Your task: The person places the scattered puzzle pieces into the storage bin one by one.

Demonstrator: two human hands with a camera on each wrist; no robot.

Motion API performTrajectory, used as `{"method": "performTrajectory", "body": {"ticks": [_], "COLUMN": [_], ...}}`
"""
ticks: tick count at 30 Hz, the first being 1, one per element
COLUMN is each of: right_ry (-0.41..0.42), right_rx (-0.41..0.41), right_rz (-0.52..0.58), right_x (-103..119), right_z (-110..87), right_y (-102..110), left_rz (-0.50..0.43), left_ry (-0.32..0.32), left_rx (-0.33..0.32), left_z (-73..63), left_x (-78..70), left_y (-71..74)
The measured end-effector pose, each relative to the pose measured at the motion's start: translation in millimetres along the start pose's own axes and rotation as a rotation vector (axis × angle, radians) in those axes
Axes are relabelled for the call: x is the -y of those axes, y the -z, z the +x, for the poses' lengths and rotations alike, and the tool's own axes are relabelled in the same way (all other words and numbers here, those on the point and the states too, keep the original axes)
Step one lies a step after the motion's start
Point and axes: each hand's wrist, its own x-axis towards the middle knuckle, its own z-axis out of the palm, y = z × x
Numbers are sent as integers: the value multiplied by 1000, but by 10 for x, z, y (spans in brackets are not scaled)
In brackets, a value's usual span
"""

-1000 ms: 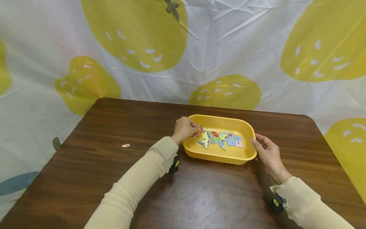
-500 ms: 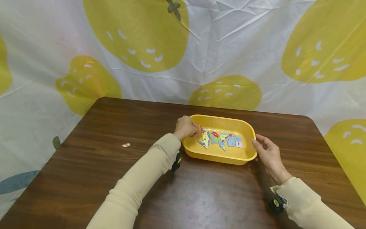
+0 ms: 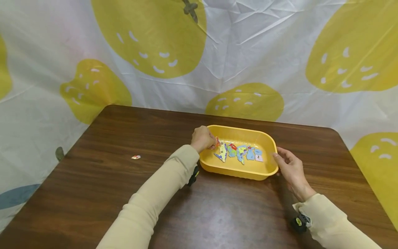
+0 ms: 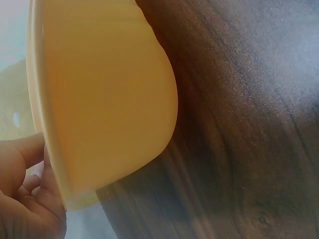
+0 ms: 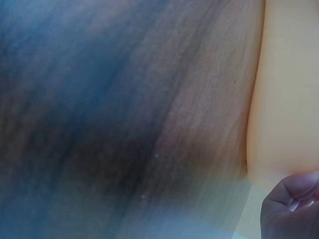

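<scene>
In the head view, a yellow plastic tray holds a row of colourful map-shaped puzzle pieces on its floor. My left hand reaches over the tray's left end and pinches a small red puzzle piece, close to the yellow-and-purple piece at the row's left. Fingers partly cover the red piece. At the opposite end my right hand holds the tray's rim, thumb on top and fingers outside. The left wrist view shows the tray's outer wall beside the left hand; the red piece is hidden there.
A small red-and-white piece lies alone on the brown wooden table, left of the tray. Behind the table's far edge hangs a white cloth printed with yellow fruit.
My left hand has shifted slightly right and down with the red piece, bringing it nearer the row. The right hand keeps its hold on the tray, and the view has tilted a little.
</scene>
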Motion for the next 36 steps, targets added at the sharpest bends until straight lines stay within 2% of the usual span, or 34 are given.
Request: {"method": "performTrajectory", "body": {"ticks": [13,25,32,36], "right_ry": [-10,-13,-14,-13], "right_rx": [-15,-9,-9,-5], "right_rz": [20,6,18,15], "right_x": [7,5,-1,2], "right_z": [-9,5,6,4], "right_y": [-18,-12,-19,-14], "left_rz": [115,182,239,254], "left_ry": [-10,-27,4,-10], "left_rx": [-14,-21,-19,-14], "left_z": [-19,-11,54,101], "left_x": [-18,-35,-37,-23], "left_y": [8,5,-12,-32]}}
